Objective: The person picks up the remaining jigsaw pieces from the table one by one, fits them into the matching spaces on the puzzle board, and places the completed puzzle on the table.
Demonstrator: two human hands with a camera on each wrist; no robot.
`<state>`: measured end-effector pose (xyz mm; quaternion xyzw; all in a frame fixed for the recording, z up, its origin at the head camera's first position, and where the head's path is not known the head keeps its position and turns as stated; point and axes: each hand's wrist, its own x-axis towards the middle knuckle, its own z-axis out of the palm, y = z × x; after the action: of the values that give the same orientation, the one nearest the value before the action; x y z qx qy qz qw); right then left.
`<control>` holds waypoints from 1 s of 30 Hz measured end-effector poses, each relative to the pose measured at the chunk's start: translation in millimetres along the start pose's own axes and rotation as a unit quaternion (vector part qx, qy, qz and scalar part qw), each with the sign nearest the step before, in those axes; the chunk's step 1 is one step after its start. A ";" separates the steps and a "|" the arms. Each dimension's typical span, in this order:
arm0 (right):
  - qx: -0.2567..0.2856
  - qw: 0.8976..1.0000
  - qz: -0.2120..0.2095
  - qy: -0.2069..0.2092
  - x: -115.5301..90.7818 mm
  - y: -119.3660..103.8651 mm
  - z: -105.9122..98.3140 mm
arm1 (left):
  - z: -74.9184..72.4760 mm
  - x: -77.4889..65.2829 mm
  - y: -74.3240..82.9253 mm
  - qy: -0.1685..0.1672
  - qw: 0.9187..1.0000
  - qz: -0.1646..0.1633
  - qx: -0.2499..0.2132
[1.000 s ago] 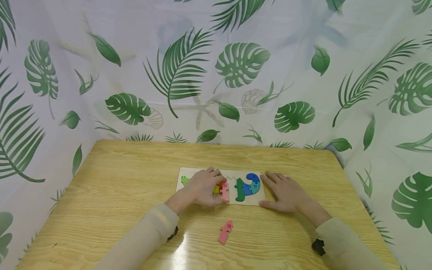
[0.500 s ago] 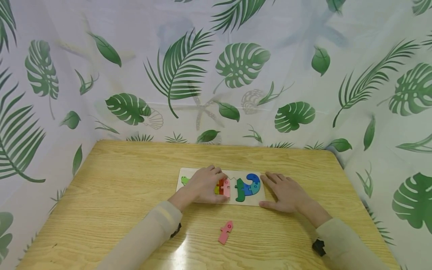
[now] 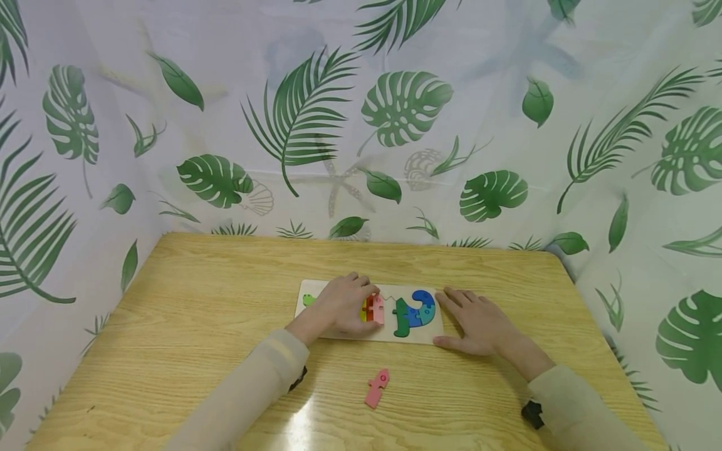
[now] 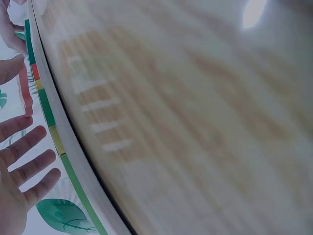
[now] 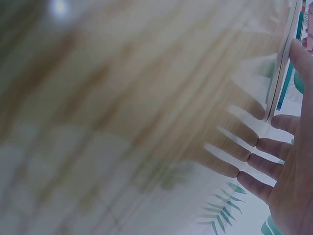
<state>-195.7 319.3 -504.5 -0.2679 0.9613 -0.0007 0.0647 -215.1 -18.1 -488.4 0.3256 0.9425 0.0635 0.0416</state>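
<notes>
My left hand [image 3: 343,308] pinches a pink puzzle piece [image 3: 378,308] between thumb and index finger, above a pale wooden puzzle board [image 3: 389,327]. In the left wrist view this pink piece [image 4: 24,93] stands clear of the coloured pieces in the board. Red and yellow pieces show beside it, and my hand hides much of the board's left part. Green [image 3: 401,321] and blue pieces [image 3: 425,307] sit at the right. My right hand [image 3: 476,322] touches the board's right edge, fingers spread and fairly straight. A second pink puzzle piece [image 3: 376,388] lies on the table in front of the board.
The wood-grain table [image 3: 479,401] extends around the board on all sides. Behind it hangs a white curtain with green leaves [image 3: 406,106], which also lines both sides. Light glares off the table's near part.
My left hand has shifted slightly to the right and away from me, and the pinched pink piece has shifted a little with it. My right hand and the loose pink piece have stayed put.
</notes>
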 end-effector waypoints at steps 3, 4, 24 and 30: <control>0.002 1.000 -0.001 0.000 -0.2 -0.5 0.0 | -0.6 1.9 -0.2 -0.002 1.000 0.002 0.012; 0.003 1.000 -0.001 0.000 -0.4 -0.7 -0.1 | -0.7 2.1 -0.2 -0.003 1.000 0.002 0.013; 0.002 1.000 -0.003 0.004 -1.0 -1.4 -1.0 | 0.5 6.6 -0.7 -0.014 1.000 0.008 0.004; 0.001 1.000 -0.002 0.003 -0.7 -1.4 -1.3 | 0.9 8.8 0.0 -0.020 1.000 0.008 0.008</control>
<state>-194.5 318.4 -503.1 -0.2700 0.9608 -0.0023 0.0624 -221.9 -12.6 -489.7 0.3344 0.9394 0.0495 0.0572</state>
